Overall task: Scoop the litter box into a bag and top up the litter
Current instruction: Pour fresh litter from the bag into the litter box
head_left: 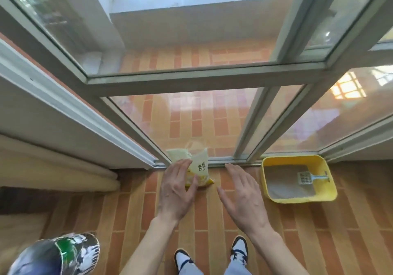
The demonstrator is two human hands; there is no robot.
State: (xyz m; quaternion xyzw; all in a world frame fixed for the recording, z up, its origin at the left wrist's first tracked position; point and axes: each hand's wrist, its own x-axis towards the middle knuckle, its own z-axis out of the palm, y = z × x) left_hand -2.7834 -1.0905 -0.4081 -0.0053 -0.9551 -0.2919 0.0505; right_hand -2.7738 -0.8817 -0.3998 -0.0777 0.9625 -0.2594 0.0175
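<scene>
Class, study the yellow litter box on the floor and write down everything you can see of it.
The litter box is a bright yellow tub, apparently plastic, roughly rectangular with rounded corners and raised walls. It stands open on the brick-patterned floor, close to the sliding door track, to the right of both hands and untouched by them. Pale grey litter covers its bottom. A grey slotted scoop lies inside, head on the litter, handle towards the right wall.
</scene>
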